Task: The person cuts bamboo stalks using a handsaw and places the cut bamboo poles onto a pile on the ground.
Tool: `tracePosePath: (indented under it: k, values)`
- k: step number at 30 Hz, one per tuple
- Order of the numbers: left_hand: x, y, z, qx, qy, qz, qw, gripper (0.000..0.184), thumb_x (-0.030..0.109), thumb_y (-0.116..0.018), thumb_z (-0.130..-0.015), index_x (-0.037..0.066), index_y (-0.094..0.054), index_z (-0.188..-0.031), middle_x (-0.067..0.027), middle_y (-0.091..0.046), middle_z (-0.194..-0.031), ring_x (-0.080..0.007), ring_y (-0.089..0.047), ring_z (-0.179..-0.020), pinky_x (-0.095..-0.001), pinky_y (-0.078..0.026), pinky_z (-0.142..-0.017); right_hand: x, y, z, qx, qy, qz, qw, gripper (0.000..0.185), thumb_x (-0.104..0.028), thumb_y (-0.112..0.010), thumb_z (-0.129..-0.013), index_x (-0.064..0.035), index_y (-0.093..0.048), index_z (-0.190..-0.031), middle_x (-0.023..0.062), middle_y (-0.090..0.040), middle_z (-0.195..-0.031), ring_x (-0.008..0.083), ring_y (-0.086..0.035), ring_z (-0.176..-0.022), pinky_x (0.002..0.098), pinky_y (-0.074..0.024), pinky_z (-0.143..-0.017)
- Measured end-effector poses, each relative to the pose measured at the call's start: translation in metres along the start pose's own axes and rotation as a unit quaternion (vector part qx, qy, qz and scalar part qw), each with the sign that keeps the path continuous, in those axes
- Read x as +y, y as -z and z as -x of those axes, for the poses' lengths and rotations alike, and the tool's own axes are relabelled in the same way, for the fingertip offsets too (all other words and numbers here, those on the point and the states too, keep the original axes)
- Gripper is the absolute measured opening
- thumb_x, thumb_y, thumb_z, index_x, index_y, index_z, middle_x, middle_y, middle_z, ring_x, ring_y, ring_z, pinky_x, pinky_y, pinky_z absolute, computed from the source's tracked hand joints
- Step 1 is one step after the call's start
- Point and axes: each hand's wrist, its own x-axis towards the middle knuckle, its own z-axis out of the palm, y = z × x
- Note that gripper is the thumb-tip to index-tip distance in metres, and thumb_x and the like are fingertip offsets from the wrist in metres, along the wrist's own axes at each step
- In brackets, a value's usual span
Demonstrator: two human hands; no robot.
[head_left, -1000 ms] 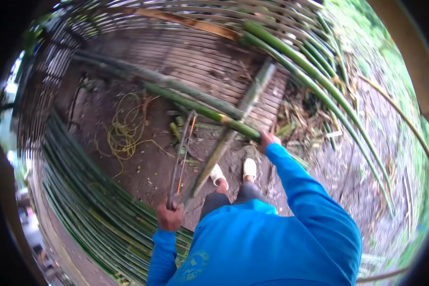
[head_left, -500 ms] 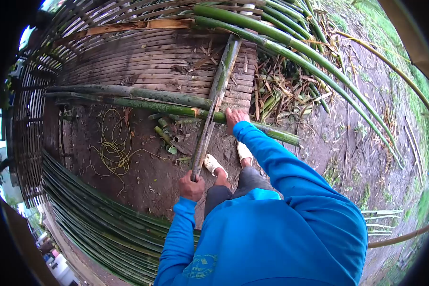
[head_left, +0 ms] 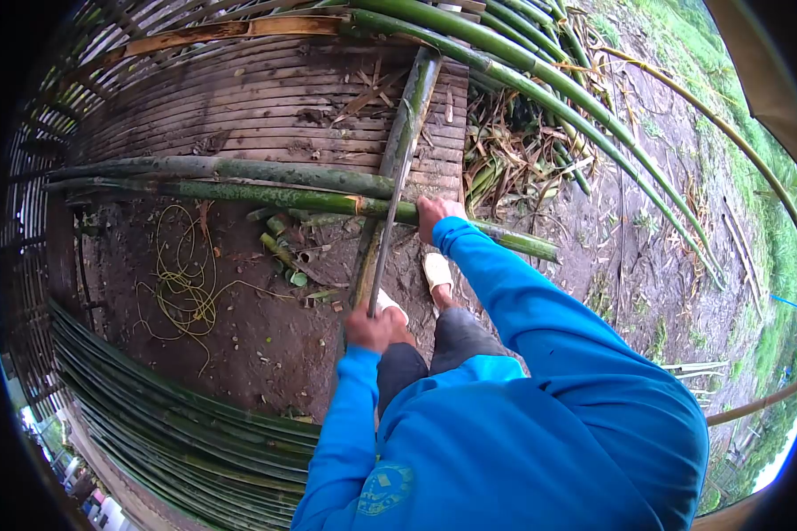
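My left hand (head_left: 375,329) is closed around the near end of a long, thin handsaw (head_left: 390,234), seen almost edge-on. Its blade lies across a green bamboo pole (head_left: 274,196); the teeth cannot be made out. Just right of the blade, my right hand (head_left: 438,216) grips the same pole, whose cut end (head_left: 549,250) sticks out to the right. Left of the blade, a pale orange mark shows on the pole. A second bamboo pole (head_left: 301,174) lies alongside, behind it. Under both runs a split bamboo beam (head_left: 413,97).
A slatted bamboo platform (head_left: 266,102) stretches beyond the poles. Long green bamboo poles (head_left: 540,66) slant down at the upper right above shavings (head_left: 505,164). Yellow cord (head_left: 186,288) lies tangled on the dirt. Many bamboo lengths (head_left: 186,442) are stacked at lower left.
My left hand has moved slightly forward and right with the handsaw, now partly hiding my left shoe. The blade stands out from the beam more. My right hand stays on the pole; the view shifted slightly.
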Motion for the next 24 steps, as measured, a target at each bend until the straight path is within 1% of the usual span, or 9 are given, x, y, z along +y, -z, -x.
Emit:
tracePosePath:
  k: [2, 5, 8, 10, 13, 17, 18, 22, 24]
  values:
    - [-0.014, 0.027, 0.044, -0.022, -0.031, -0.051, 0.998, 0.015, 0.004, -0.057, -0.068, 0.005, -0.043, -0.064, -0.0099, -0.042, -0.053, -0.0188, -0.044, -0.047, -0.0354, -0.038, -0.046, 0.001, -0.002, -0.005, 0.004, 0.001, -0.004, 1.000, 0.022, -0.014, -0.055, -0.070, -0.0061, -0.057, -0.090, 0.0217, -0.063, -0.082, 0.0384, -0.063, -0.078, 0.0460, -0.0509, -0.068]
    - [0.010, 0.039, 0.039, -0.030, 0.045, -0.048, 0.997, 0.015, 0.008, -0.061, -0.070, 0.006, -0.047, -0.063, -0.0150, -0.050, -0.051, -0.0364, -0.054, -0.048, -0.0411, -0.044, -0.046, 0.003, -0.004, -0.006, 0.001, -0.008, -0.015, 1.000, 0.022, -0.014, -0.056, -0.069, -0.0059, -0.058, -0.089, 0.0218, -0.063, -0.079, 0.0384, -0.063, -0.077, 0.0462, -0.0508, -0.067]
    - [-0.011, -0.006, -0.010, 0.004, -0.109, -0.072, 0.991, 0.017, 0.003, -0.059, -0.069, 0.007, -0.043, -0.063, -0.0114, -0.049, -0.049, -0.0248, -0.057, -0.044, -0.0378, -0.045, -0.043, -0.001, -0.001, -0.003, 0.003, -0.006, -0.009, 1.000, 0.021, -0.014, -0.056, -0.069, -0.0057, -0.058, -0.088, 0.0214, -0.063, -0.077, 0.0378, -0.063, -0.076, 0.0461, -0.0508, -0.068]
    - [0.039, -0.013, -0.036, -0.025, 0.060, 0.038, 0.997, 0.017, 0.002, -0.058, -0.069, 0.006, -0.043, -0.063, -0.0093, -0.049, -0.048, -0.0206, -0.057, -0.042, -0.0354, -0.045, -0.039, -0.001, -0.008, -0.002, -0.003, -0.013, -0.002, 1.000, 0.020, -0.014, -0.056, -0.069, -0.0056, -0.059, -0.087, 0.0213, -0.063, -0.078, 0.0381, -0.063, -0.076, 0.0460, -0.0508, -0.068]
    - [0.028, -0.014, -0.027, -0.009, 0.016, 0.028, 0.999, 0.017, 0.001, -0.057, -0.070, 0.007, -0.042, -0.063, -0.0088, -0.050, -0.048, -0.0205, -0.055, -0.039, -0.0337, -0.045, -0.036, 0.001, -0.013, 0.001, 0.001, -0.004, 0.000, 1.000, 0.020, -0.013, -0.055, -0.069, -0.0056, -0.060, -0.088, 0.0215, -0.063, -0.081, 0.0384, -0.063, -0.077, 0.0459, -0.0507, -0.069]
    - [-0.004, -0.027, 0.009, -0.059, -0.024, 0.010, 0.998, 0.012, 0.005, -0.057, -0.072, 0.004, -0.047, -0.067, -0.0098, -0.050, -0.050, -0.0234, -0.056, -0.045, -0.0367, -0.044, -0.043, 0.014, -0.024, 0.039, -0.021, -0.019, 0.003, 1.000, 0.021, -0.012, -0.053, -0.070, -0.0057, -0.061, -0.089, 0.0215, -0.064, -0.083, 0.0382, -0.063, -0.079, 0.0452, -0.0507, -0.070]
    - [0.017, -0.025, 0.020, -0.036, 0.025, 0.018, 0.999, 0.012, 0.008, -0.058, -0.071, 0.004, -0.048, -0.068, -0.0119, -0.050, -0.051, -0.0271, -0.056, -0.048, -0.0387, -0.043, -0.047, 0.015, -0.025, 0.044, -0.031, -0.027, 0.001, 0.999, 0.021, -0.012, -0.054, -0.070, -0.0057, -0.061, -0.089, 0.0215, -0.064, -0.083, 0.0381, -0.063, -0.079, 0.0450, -0.0508, -0.070]
    - [0.041, 0.032, 0.103, -0.046, 0.047, -0.022, 0.998, 0.013, 0.010, -0.061, -0.070, 0.005, -0.049, -0.067, -0.0160, -0.052, -0.055, -0.0357, -0.056, -0.053, -0.0435, -0.043, -0.050, 0.020, -0.017, 0.044, -0.052, -0.023, 0.008, 0.998, 0.022, -0.013, -0.054, -0.069, -0.0055, -0.061, -0.089, 0.0218, -0.064, -0.084, 0.0372, -0.063, -0.081, 0.0445, -0.0512, -0.071]
    - [0.028, 0.054, 0.132, -0.076, 0.056, -0.105, 0.990, 0.012, 0.011, -0.060, -0.070, 0.005, -0.050, -0.067, -0.0176, -0.054, -0.059, -0.0382, -0.057, -0.057, -0.0451, -0.045, -0.053, 0.018, -0.018, 0.049, -0.052, -0.016, -0.008, 0.998, 0.023, -0.013, -0.055, -0.069, -0.0056, -0.062, -0.090, 0.0221, -0.064, -0.084, 0.0371, -0.063, -0.080, 0.0443, -0.0513, -0.072]
